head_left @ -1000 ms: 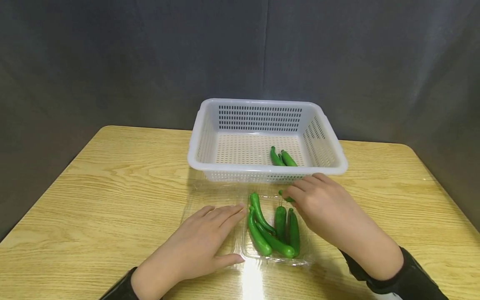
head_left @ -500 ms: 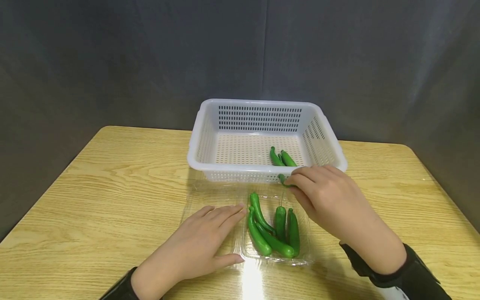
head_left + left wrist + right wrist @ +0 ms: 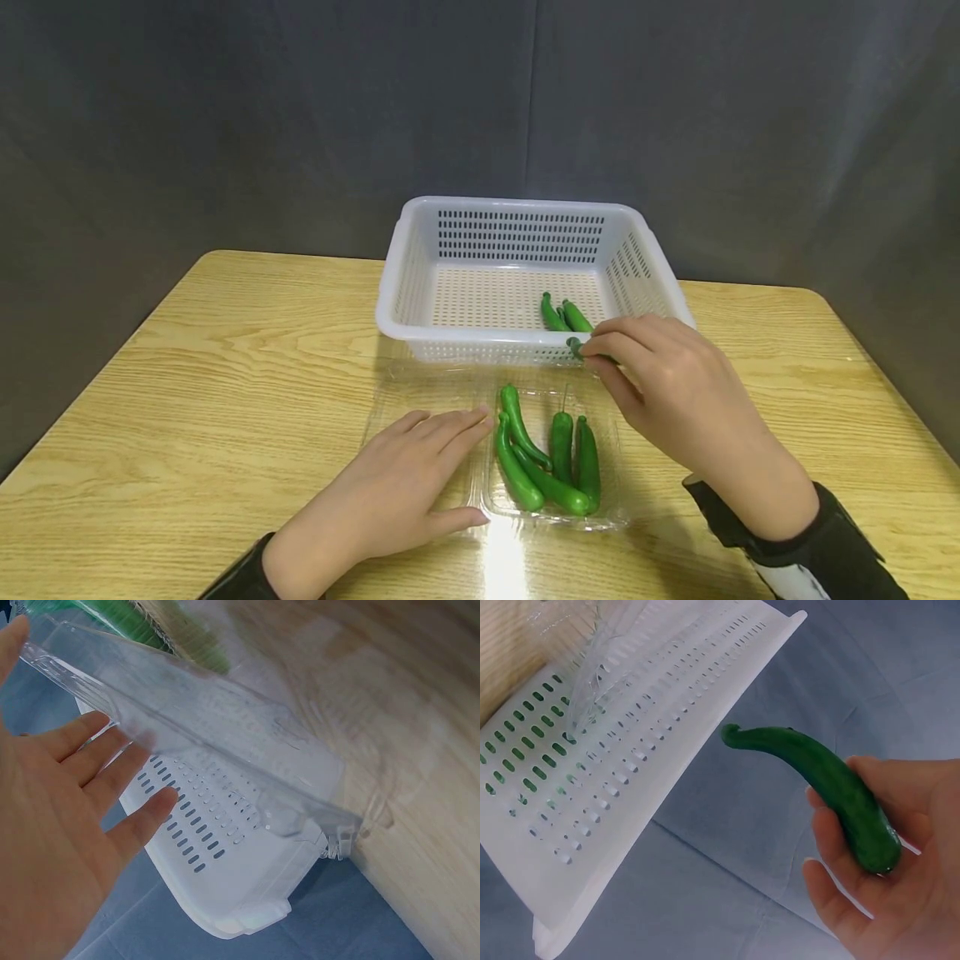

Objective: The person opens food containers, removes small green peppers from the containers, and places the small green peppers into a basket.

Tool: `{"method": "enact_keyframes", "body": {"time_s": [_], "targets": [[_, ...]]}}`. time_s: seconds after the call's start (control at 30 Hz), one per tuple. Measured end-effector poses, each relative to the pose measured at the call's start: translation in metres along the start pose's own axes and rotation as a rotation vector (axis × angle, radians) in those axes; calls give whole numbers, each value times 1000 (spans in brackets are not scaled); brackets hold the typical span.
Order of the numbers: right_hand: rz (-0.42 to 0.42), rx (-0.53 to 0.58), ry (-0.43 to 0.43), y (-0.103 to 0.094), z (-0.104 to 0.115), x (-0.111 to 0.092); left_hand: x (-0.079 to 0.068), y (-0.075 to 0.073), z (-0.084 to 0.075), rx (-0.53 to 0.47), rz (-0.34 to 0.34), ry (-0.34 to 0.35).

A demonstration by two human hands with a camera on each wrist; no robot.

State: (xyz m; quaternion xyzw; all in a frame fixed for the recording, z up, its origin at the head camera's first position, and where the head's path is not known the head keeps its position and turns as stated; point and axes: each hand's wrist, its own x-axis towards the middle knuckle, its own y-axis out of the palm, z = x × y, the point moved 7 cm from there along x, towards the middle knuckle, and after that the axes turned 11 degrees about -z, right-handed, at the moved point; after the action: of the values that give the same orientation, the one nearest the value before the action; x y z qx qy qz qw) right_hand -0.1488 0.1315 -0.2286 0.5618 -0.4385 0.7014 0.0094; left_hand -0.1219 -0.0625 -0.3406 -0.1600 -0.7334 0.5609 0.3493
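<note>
My right hand (image 3: 663,387) pinches a green chili pepper (image 3: 832,787) near the front rim of the white basket; most of it is hidden by the fingers in the head view, while its curved stem end shows in the right wrist view. My left hand (image 3: 405,492) lies with fingers spread over the lid side of a clear plastic clamshell box (image 3: 615,521), fingertips at its fold. In the box's right half lie several green peppers (image 3: 517,467). Fingers (image 3: 139,825) of the left hand stretch along the clear plastic in the left wrist view.
Behind the box stands a white perforated basket (image 3: 510,337) with a few green peppers (image 3: 573,317) at its front right. Both rest on a light wood table (image 3: 247,375). A dark grey curtain (image 3: 375,108) hangs close behind.
My right hand has lifted the pepper up and away from the clamshell box, moving back and slightly right to the basket's front rim. My left hand has stayed put.
</note>
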Motion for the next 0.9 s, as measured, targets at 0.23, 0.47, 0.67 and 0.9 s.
{"method": "enact_keyframes", "body": {"time_s": [0.23,0.47,0.67,0.9], "targets": [[-19,-18,16,-2,-3,1,0,0,0,-5,10,-8],[-41,-26,34,0,-9,0,0,0,0,-10,18,-14],[-26,-44,81,4,-20,-3,0,-1,0,-11,1,-5],[-7,-44,125,9,-31,-7,0,-1,-1,-7,-5,-1]]}}
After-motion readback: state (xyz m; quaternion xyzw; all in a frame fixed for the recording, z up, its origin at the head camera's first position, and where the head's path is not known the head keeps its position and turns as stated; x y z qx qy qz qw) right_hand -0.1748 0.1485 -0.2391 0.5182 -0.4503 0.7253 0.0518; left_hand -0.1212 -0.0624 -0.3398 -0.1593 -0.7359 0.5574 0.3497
